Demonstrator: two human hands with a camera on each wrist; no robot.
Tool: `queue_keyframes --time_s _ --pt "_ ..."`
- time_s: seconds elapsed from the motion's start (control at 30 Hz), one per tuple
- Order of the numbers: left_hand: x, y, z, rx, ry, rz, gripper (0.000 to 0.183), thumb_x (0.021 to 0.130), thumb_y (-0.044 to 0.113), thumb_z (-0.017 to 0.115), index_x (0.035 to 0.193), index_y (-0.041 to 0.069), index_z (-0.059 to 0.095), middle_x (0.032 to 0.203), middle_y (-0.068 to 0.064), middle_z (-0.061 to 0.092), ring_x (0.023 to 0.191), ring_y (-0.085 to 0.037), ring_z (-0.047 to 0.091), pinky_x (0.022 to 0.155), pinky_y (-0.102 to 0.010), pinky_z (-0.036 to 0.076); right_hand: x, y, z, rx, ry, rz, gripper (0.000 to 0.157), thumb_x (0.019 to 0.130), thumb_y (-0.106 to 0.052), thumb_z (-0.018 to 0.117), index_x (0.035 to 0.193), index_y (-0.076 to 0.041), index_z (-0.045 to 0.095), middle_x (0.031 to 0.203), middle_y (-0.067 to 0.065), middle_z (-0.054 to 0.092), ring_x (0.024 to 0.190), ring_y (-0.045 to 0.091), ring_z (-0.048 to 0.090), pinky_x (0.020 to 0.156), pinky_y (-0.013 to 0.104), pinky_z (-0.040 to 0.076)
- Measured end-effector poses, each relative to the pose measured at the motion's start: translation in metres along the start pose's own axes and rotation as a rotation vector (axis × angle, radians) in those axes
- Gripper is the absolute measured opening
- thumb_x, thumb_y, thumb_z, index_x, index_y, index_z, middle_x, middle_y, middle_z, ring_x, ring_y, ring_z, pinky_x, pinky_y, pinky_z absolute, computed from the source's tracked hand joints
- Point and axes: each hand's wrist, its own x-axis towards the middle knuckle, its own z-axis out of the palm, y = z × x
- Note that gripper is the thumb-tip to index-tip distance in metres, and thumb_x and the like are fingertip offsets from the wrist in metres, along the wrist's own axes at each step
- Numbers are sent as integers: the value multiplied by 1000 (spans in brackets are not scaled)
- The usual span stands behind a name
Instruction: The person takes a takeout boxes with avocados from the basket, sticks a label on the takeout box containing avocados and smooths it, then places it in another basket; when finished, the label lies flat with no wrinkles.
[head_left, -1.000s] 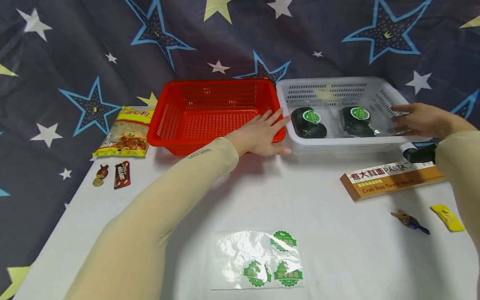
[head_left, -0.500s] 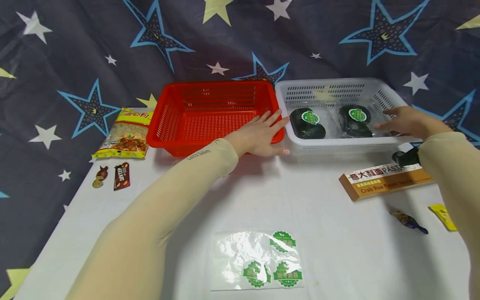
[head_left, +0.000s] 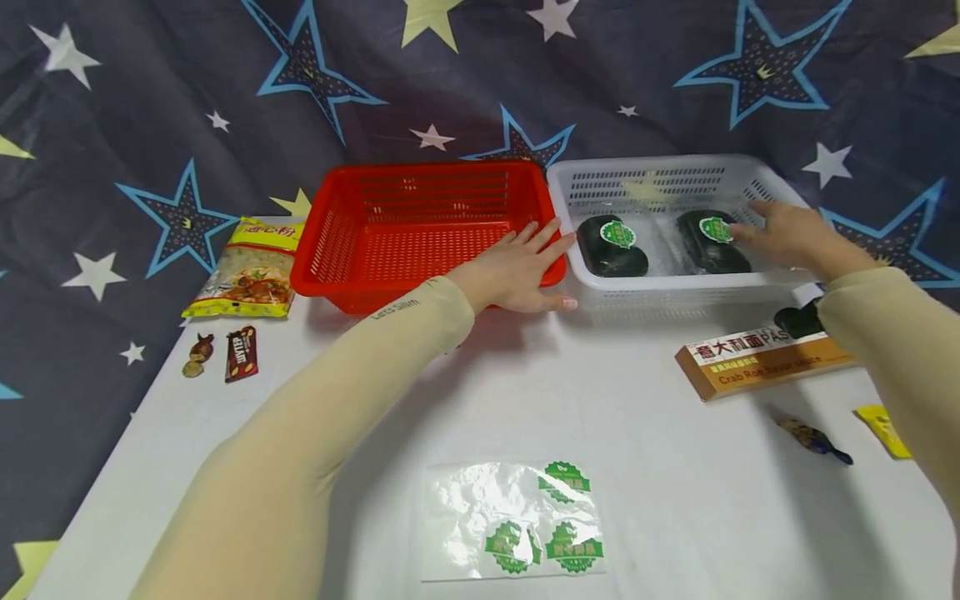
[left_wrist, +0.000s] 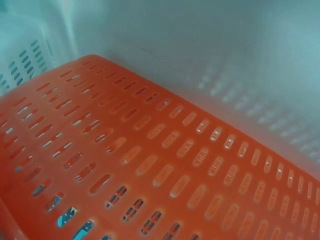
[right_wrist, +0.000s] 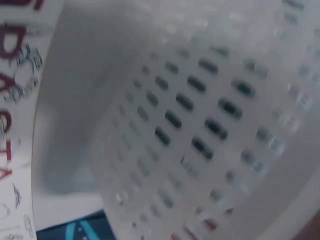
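Note:
My left hand (head_left: 517,268) lies with spread, straight fingers across the right rim of the red basket (head_left: 360,298), its fingertips at the white basket's left edge. My right hand (head_left: 787,237) reaches over the right side of the white basket (head_left: 675,283), its fingertips right at a dark, plastic-wrapped item (head_left: 723,257) with a green round label. To the left in that basket sits a similar dark wrapped item (head_left: 611,260). The left wrist view shows the red basket's slotted wall (left_wrist: 165,150); the right wrist view shows the white basket's wall (right_wrist: 200,165). Neither wrist view shows fingers.
A pasta box (head_left: 765,367) lies before the white basket. Near it are a dark twisted wrapper (head_left: 813,437) and a yellow packet (head_left: 885,432). At the left are a noodle bag (head_left: 251,271), a red-brown packet (head_left: 242,354) and a small brown item (head_left: 198,356). A sticker sheet (head_left: 480,521) lies in front.
My right hand has moved left and inward from the white basket's right rim to the right-hand dark wrapped item. My left hand keeps its place on the red basket's rim.

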Motion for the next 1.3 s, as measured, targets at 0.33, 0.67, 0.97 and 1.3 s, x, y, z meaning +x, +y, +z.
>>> queue_keyframes --time_s 0.33,0.67,0.97,1.3 --pt "1 -2 1 -13 -7 1 98 83 74 42 153 28 -9 159 -1 -17 146 -32 -5 117 -46 4 -4 -15 12 72 -123 19 122 80 -75 48 144 9 -12 144 43 2 128 64 7 102 70 10" --pt "2 -4 3 -3 -7 13 98 83 75 41 153 28 -10 158 -1 -19 145 -33 -5 116 -48 4 -7 -8 9 103 -174 48 125 79 -74 53 143 9 -15 143 44 -2 128 64 5 102 71 9" --pt "2 -8 3 -2 -11 6 98 84 75 40 153 27 -10 158 -1 -18 145 -33 -5 116 -49 3 -3 -12 11 110 -163 32 126 78 -75 53 143 11 -13 144 44 0 128 63 6 102 71 10" --pt "0 -17 7 -39 -7 -27 103 81 77 41 152 25 -14 159 -3 -17 145 -29 -10 116 -48 1 -1 -42 3 4 -70 -67 111 85 -76 35 147 9 -2 145 44 3 130 61 8 101 72 11"
